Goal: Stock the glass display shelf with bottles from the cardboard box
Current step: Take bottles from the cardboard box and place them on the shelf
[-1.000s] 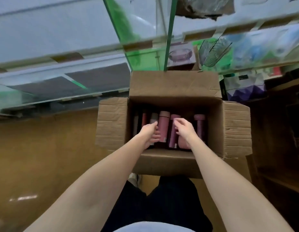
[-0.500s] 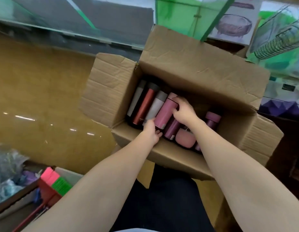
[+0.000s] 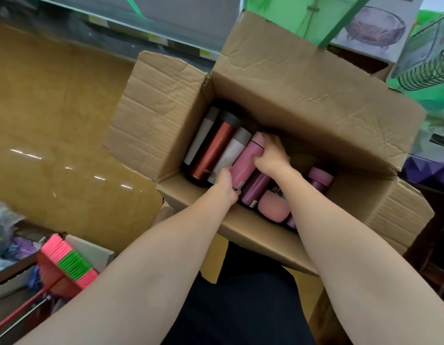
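Glossy brown floor (image 3: 54, 125) fills the left of the frame, with a glass shelf (image 3: 146, 28) along the top edge and a pink-and-green broom (image 3: 69, 265) at lower left. At centre sits the open box (image 3: 303, 95), flaps splayed, bottles lying packed side by side within. Both hands are on the pink bottle (image 3: 245, 163): the right hand (image 3: 273, 155) curls its fingers over the capped upper end, and the left hand (image 3: 225, 185) is wrapped around the lower end near the label. Just left of it lie a white bottle (image 3: 228, 155), a red bottle (image 3: 213, 150) and another pale one against the box wall; a purple bottle (image 3: 255, 188) lies touching it on the right, with a pink lid (image 3: 274, 207) below that. My guess is the lift is only starting. The bottles are wedged tight, so pulling the pink one up could drag or roll its neighbours. Smooth metal could also slip from the fingers, and the far flap (image 3: 315, 78) leaning over the opening might catch the bottle as it rises toward the shelf.
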